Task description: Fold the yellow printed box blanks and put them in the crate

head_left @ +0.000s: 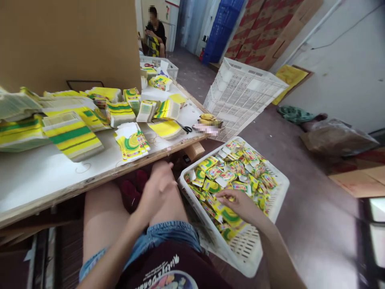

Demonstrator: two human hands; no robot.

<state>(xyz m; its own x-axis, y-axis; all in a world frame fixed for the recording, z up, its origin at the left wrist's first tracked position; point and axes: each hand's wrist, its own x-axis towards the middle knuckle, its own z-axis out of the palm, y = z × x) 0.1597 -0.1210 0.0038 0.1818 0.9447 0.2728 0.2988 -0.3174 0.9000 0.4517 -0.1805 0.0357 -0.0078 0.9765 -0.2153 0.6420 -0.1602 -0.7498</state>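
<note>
My left hand (160, 185) is over my thigh, below the table edge; it is blurred, its fingers look apart and nothing shows in them. My right hand (238, 204) is over the white plastic basket (278, 197) on my right, its fingers curled together. Directly under its palm is a blurred yellow and green small carton (231, 217), which the fingers seem to grip. Many similar small cartons (228, 176) lie loosely heaped in the basket. On the table, nearest my left hand, sits a pile of flat yellow cartons (131, 143).
Bundled stacks of yellow-green cartons (73, 136) cover much of the white table (27, 172). Scissors (187, 129) and bananas (209, 117) lie near its right edge. Stacked white crates (240, 94) stand beyond the basket. A person (157, 30) sits at the back.
</note>
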